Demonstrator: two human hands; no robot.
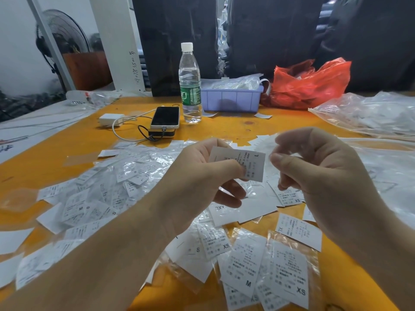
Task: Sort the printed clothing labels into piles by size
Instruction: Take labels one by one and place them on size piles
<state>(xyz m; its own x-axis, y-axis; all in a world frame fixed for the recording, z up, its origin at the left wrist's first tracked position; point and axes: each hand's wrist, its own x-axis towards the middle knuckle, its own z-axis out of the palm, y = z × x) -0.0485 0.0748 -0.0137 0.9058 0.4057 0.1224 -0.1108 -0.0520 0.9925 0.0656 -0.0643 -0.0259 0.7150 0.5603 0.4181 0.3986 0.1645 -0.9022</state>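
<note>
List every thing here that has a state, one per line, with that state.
left hand: holds the L label, thumb on its face
L label: lifted off the table
right hand: fingers curled, holding nothing visible
water bottle: upright, capped, nearly full
phone: screen dark, cable plugged in
blue bin: open, holding bagged items
red bag: open, crumpled
loose labels: scattered, unsorted
</note>
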